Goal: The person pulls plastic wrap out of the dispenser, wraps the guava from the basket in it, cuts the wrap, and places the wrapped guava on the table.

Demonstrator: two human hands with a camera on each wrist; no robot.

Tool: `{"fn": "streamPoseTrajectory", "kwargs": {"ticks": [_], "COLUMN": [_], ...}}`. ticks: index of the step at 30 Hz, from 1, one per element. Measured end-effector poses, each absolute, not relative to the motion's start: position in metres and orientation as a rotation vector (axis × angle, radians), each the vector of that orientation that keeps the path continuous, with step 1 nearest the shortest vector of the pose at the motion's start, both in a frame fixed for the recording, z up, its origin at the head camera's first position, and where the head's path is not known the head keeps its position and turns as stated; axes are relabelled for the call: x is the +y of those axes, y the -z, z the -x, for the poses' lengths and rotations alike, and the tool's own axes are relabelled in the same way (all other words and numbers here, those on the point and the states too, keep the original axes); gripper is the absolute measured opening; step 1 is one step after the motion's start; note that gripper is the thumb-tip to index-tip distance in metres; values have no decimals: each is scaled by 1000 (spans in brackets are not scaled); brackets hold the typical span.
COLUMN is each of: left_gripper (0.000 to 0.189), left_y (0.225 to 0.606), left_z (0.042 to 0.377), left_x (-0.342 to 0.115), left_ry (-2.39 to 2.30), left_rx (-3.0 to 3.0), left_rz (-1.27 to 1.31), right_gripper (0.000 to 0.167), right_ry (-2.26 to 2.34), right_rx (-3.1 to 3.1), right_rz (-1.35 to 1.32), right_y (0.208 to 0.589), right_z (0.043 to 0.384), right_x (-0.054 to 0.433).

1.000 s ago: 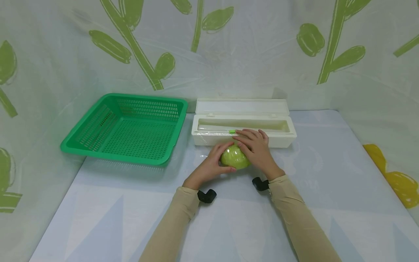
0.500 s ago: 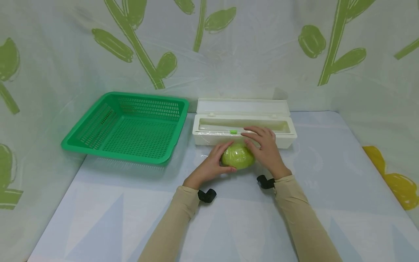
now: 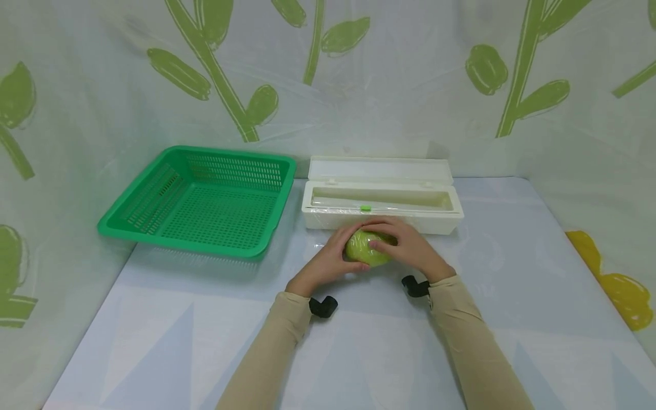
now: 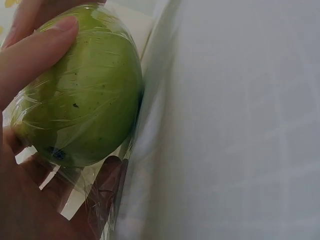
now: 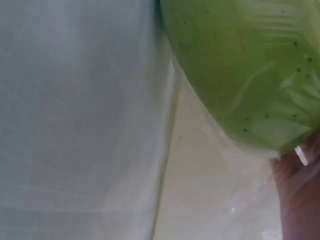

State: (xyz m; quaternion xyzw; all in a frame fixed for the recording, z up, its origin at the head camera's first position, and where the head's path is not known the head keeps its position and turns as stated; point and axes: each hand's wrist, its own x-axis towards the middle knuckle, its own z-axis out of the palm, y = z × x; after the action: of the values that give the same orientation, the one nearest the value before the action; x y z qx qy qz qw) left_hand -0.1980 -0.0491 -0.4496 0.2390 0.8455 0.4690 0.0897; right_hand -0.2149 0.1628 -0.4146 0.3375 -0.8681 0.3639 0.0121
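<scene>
A green mango (image 3: 360, 248) wrapped in clear cling film is low over the table in front of the white cling film box (image 3: 435, 223). My left hand (image 3: 329, 261) grips its left side, the thumb near the front and the fingers behind. From the right, my right hand (image 3: 412, 246) holds it too, with the thumb on its front and the fingers over the far top. In the left wrist view the wrapped mango (image 4: 95, 95) shows dark specks and wrinkled film, with film stretched near the fingers. The right wrist view shows the mango (image 5: 240, 65) close up; most of that hand is cut off.
The box's lid (image 3: 379, 169) stands raised at the back, and a small green slider (image 3: 365, 208) sits on its front edge. A green plastic basket (image 3: 261, 250) stands at the left. A printed curtain (image 3: 400, 102) hangs behind the pale table (image 3: 512, 256).
My right hand first drew back to the right from the box's front edge, then came down round the mango. The mango turned between my hands. My left hand stayed nearly still.
</scene>
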Motion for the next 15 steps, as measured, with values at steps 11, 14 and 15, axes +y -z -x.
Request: {"fn": "streamPoseTrajectory", "kwargs": {"ticks": [11, 14, 15], "left_gripper": [92, 88, 86], "left_y": [445, 442, 441], "left_z": [197, 198, 198], "left_x": [-51, -55, -57], "left_ry": [-1327, -1376, -1399], "left_rx": [2546, 2486, 2452], "left_rz": [-724, -743, -731], "right_gripper": [65, 72, 73], "right_ry": [-1149, -1063, -1034], "right_rx": [-2753, -2725, -2715], "right_rz": [-1217, -1283, -1304], "right_y": [415, 416, 416], "right_z": [218, 218, 219], "right_x": [164, 163, 163]}}
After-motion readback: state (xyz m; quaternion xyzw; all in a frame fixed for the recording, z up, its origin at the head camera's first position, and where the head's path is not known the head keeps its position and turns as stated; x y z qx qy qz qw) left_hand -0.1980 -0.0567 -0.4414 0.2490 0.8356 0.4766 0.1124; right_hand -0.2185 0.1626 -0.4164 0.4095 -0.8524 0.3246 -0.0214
